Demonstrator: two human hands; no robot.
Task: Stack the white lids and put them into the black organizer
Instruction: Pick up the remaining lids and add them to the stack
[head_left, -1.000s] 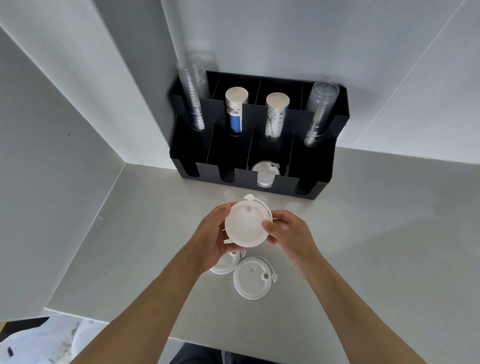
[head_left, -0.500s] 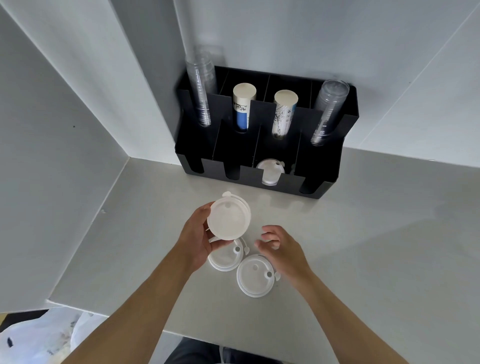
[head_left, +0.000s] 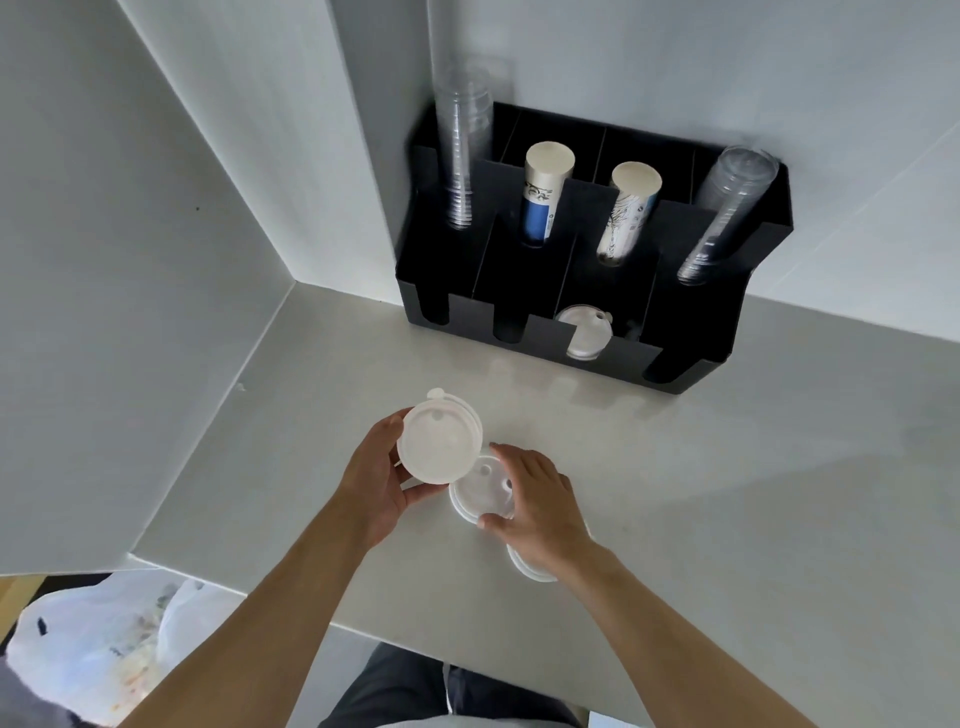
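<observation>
My left hand (head_left: 374, 488) is shut on a small stack of white lids (head_left: 439, 441), held tilted just above the table. To its right, my right hand (head_left: 540, 514) lies over a second white lid (head_left: 478, 488) on the table, thumb and fingers pinching its rim. A third white lid (head_left: 524, 566) lies mostly hidden under my right wrist. The black organizer (head_left: 696, 332) stands against the back wall. One white lid (head_left: 584, 332) leans in its third front slot from the left.
Two stacks of clear cups (head_left: 462, 156) (head_left: 727, 213) and two stacks of paper cups (head_left: 543, 192) (head_left: 626, 218) stand in the organizer's back row. White walls close the grey table (head_left: 753, 493) at left and back. A plastic bag (head_left: 93, 644) lies below the table's front left edge.
My right hand let go of the held stack, dropped to the table and closed on the lid lying there. My left hand kept the stack and shifted slightly left.
</observation>
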